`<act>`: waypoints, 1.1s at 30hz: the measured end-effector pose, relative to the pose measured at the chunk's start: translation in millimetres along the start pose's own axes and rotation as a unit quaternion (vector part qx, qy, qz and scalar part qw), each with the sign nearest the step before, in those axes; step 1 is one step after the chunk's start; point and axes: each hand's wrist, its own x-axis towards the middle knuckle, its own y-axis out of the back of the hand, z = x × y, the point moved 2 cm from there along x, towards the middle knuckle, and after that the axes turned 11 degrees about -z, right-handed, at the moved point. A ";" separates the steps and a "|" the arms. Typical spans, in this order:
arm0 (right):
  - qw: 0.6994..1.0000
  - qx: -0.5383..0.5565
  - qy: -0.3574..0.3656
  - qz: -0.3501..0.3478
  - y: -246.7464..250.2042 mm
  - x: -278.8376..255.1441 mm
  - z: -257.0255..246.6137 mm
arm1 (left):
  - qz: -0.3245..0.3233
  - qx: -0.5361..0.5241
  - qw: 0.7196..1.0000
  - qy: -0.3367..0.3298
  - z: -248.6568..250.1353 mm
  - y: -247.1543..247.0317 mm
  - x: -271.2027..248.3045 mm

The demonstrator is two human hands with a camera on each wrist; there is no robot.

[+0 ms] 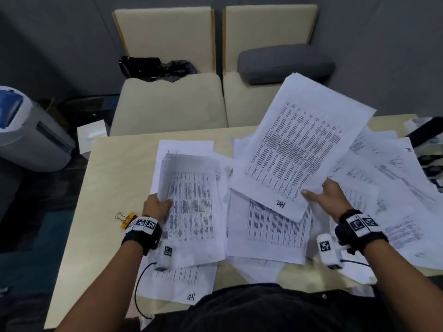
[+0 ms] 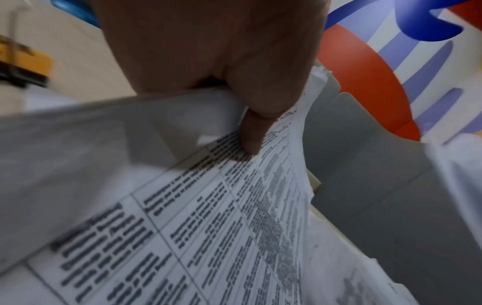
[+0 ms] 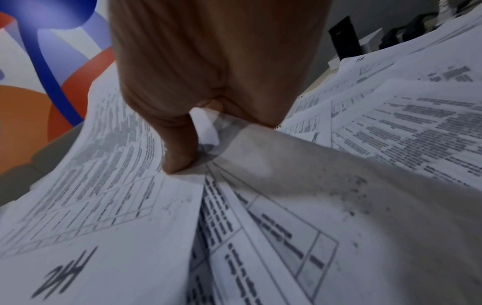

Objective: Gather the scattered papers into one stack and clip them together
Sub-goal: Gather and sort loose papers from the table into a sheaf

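Left hand (image 1: 157, 207) grips stack (image 1: 191, 207), near left of surface (image 1: 115, 176). Right hand (image 1: 329, 196) pinches 1 lifted sheet (image 1: 302, 149) by its near corner. Paper light, limp, slippery; take by edges. Clip (image 1: 125, 219) at left.

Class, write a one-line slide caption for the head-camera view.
Left hand grips a sheaf while right hand lifts a printed sheet above scattered papers; binder clip waits nearby.

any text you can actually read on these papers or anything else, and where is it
"HR", handwritten: on the lifted sheet, near the corner the right hand pinches.
"HR", handwritten: on the bottom sheet at the near table edge.
Printed tables on all papers, including the stack the left hand grips: too blurred to read.
Wrist markers: patterns, no words.
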 end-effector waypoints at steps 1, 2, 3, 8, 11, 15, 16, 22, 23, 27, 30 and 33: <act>1.000 0.004 0.000 -0.015 -2.0 2.0 0.7 | -0.017 -0.009 1.000 -0.017 9.2 -5.5 -2.1; 1.000 0.008 -0.004 -0.026 -6.9 4.0 1.3 | -0.042 -0.022 0.998 -0.033 17.3 -12.0 -4.3; 0.999 0.008 -0.016 -0.040 -13.8 6.2 4.1 | -0.063 -0.036 0.996 -0.046 24.1 -18.9 -6.1; 0.993 -0.020 -0.042 -0.107 -66.1 10.9 19.6 | -0.150 -0.121 0.980 -0.042 50.2 -60.9 -23.2; 0.983 -0.084 -0.080 -0.146 -96.9 6.5 38.0 | -0.195 -0.173 0.965 0.006 41.0 -86.6 -33.7; 0.964 -0.148 -0.102 -0.196 -118.5 -3.9 50.0 | -0.247 -0.248 0.936 0.045 18.5 -113.4 -44.4; 0.962 -0.155 -0.098 -0.204 -119.6 -5.0 52.0 | -0.236 -0.218 0.946 0.039 13.5 -117.0 -45.4; 0.978 -0.069 -0.089 -0.175 -105.7 -0.8 40.3 | -0.173 -0.128 0.968 -0.125 39.0 -99.7 -62.8; 0.987 -0.004 -0.075 -0.144 -98.0 0.6 30.3 | -0.179 -0.146 0.960 -0.157 51.2 -89.9 -67.1; 0.979 0.183 0.031 -0.087 -64.2 -1.3 -34.9 | -0.179 -0.189 0.922 -0.286 112.4 -42.7 -95.6; 0.978 0.159 0.119 -0.064 -49.1 -14.2 -87.4 | -0.160 -0.250 0.892 -0.340 156.5 -16.6 -115.7; 0.974 0.149 0.170 -0.031 -43.8 -21.2 -119.7 | -0.145 -0.279 0.873 -0.374 183.7 -1.1 -123.6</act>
